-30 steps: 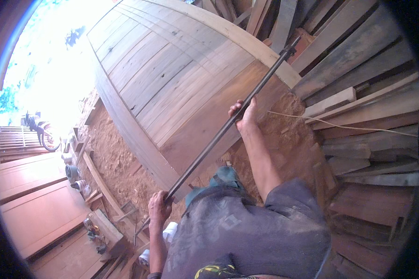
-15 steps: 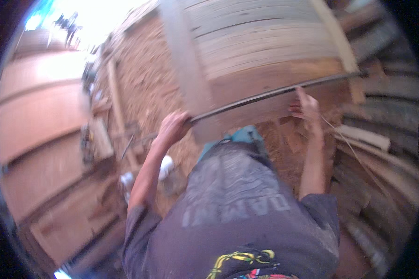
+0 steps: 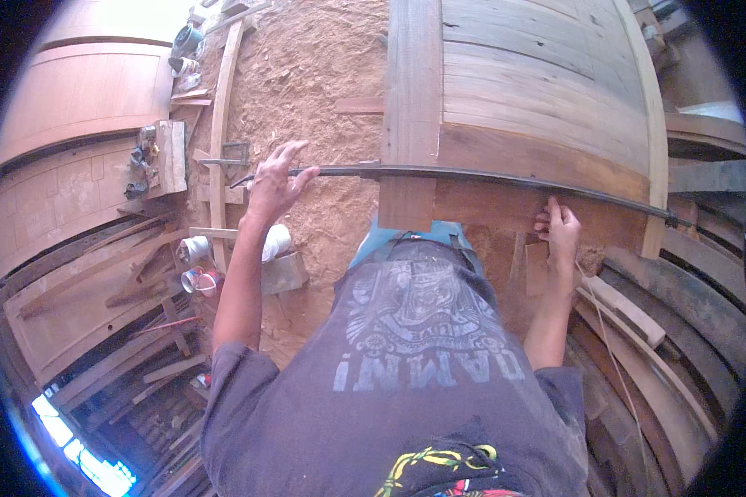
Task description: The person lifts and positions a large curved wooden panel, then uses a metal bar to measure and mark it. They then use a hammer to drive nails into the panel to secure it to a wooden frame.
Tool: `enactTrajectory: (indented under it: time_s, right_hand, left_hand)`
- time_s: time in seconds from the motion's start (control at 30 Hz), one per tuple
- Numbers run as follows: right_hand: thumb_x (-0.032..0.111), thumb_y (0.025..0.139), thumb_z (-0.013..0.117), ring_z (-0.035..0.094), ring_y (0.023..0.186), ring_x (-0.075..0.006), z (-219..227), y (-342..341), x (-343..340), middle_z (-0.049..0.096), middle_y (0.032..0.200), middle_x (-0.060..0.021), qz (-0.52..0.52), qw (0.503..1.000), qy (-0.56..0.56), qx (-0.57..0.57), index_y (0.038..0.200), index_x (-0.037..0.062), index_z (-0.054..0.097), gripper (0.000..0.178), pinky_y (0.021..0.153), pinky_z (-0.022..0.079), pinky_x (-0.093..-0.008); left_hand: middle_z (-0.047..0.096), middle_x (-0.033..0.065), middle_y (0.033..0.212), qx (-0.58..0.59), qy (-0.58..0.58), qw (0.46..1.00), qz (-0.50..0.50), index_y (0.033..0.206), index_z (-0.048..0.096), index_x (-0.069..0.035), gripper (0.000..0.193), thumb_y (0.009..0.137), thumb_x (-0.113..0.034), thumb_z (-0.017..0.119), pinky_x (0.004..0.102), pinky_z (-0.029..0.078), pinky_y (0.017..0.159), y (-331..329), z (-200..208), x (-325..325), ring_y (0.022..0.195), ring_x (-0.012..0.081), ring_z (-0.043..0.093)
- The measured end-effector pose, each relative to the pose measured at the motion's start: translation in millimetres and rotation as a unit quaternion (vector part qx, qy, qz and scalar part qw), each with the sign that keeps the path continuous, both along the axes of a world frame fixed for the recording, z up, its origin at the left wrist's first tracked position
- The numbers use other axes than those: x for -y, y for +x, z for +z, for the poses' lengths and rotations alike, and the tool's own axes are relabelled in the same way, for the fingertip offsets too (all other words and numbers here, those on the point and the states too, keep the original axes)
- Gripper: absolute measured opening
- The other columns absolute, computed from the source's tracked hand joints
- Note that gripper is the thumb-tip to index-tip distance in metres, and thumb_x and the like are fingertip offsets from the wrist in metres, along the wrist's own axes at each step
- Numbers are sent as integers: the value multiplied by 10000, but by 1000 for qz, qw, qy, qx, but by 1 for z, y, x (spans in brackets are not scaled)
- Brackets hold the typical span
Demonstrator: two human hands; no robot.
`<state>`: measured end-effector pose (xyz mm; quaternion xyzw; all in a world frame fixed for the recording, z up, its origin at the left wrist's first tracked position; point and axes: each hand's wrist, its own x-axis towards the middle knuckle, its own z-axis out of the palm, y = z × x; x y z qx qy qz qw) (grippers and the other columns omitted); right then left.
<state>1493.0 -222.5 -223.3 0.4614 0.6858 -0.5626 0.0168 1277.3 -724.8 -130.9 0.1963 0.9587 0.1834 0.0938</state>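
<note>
A long dark metal bar clamp (image 3: 481, 175) lies across the near end of a wooden panel door (image 3: 539, 153). One end reaches past the door's left upright and the other past its right edge. My left hand (image 3: 275, 186) is at the clamp's left end, fingers spread and thumb apart, with the bar passing behind it. My right hand (image 3: 560, 230) is just below the bar, near the door's lower rail. Its index finger points up toward the bar and the other fingers are loosely bent. I see nothing held in it.
Wood shavings (image 3: 307, 74) cover the ground left of the door. White containers (image 3: 277, 242) stand beside a wooden block by my left forearm. Large boards (image 3: 83, 108) are at the far left. Stacked timber (image 3: 680, 290) and a thin cord (image 3: 617, 364) are at the right.
My view has turned and become sharper. My left hand has gone from closed round the bar's left part to spread fingers farther left. My right hand stays close to the bar.
</note>
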Motion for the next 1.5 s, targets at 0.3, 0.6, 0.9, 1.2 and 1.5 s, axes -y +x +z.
enactTrajectory:
  time_s: [0.3, 0.6, 0.9, 1.2, 1.5]
  right_hand:
    - [426, 1014, 661, 647, 587, -131, 6, -11, 26, 699, 716, -64, 51, 993, 103, 15, 891, 16, 701, 430, 546, 498, -296]
    - [603, 994, 603, 658, 585, -152, 36, -68, 214, 703, 687, -92, 69, 998, 5, 11, 933, 0, 688, 612, 555, 522, -319]
    - [703, 987, 506, 667, 581, -191, -8, -116, 295, 683, 693, -107, -93, 994, 53, 3, 852, -6, 679, 743, 506, 517, -326]
    - [524, 1021, 392, 672, 585, -250, -52, -137, 291, 676, 660, -110, -114, 953, 261, 99, 850, -33, 706, 661, 570, 511, -420]
    - [386, 960, 444, 712, 882, -422, 0, -167, 334, 716, 908, -320, -151, 930, 307, 134, 953, -142, 684, 581, 795, 502, -527]
  left_hand:
    - [603, 152, 1419, -8, 23, 1000, 3, 1393, 587, -93, 600, 861, -274, 798, 468, 432, 1070, 21, -44, 39, 1294, 345, 587]
    - [512, 227, 1476, 23, 180, 980, -78, 1476, 483, -42, 686, 882, -210, 782, 470, 439, 1130, 2, -67, 55, 1374, 411, 498]
    - [667, 183, 1340, 172, 358, 917, -46, 1461, 544, -62, 605, 908, -133, 780, 404, 565, 969, 2, -23, 159, 1165, 280, 696]
    - [748, 152, 1147, 166, 418, 892, 46, 1363, 632, -28, 410, 967, -90, 718, 347, 587, 911, -46, -2, 260, 1045, 202, 727]
    - [749, 142, 1123, 178, 376, 908, 45, 1368, 619, -16, 398, 983, -76, 699, 330, 591, 889, -148, -29, 298, 1024, 194, 730]
